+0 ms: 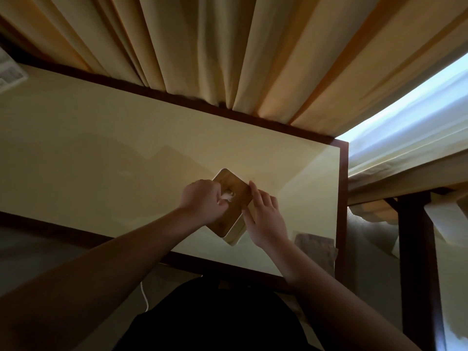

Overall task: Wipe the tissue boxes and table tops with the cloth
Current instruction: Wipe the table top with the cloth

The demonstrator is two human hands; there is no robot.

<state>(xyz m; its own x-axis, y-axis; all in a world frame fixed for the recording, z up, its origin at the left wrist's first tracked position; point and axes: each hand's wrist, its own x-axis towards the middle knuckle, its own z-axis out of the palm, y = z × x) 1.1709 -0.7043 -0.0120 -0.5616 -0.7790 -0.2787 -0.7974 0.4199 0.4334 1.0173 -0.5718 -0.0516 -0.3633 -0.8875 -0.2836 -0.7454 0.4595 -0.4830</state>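
Note:
A square tissue box [231, 184] with a wooden lid and pale sides stands turned like a diamond on the cream table top [106, 153], near its right end. My left hand [202, 200] lies over the lid's left part, its fingers curled round the white tissue [228, 196] that sticks out of the slot. My right hand [263, 216] rests against the box's right side with its fingers fairly straight. A brownish cloth [315, 249] lies flat on the table by the front right corner, just right of my right wrist.
The table has a dark wooden rim [342, 198]. Beige curtains [228, 59] hang right behind its far edge. A second dark-framed table [415, 236] stands to the right. Some papers [10, 72] lie at the far left. A white cord [144, 297] hangs below the front edge.

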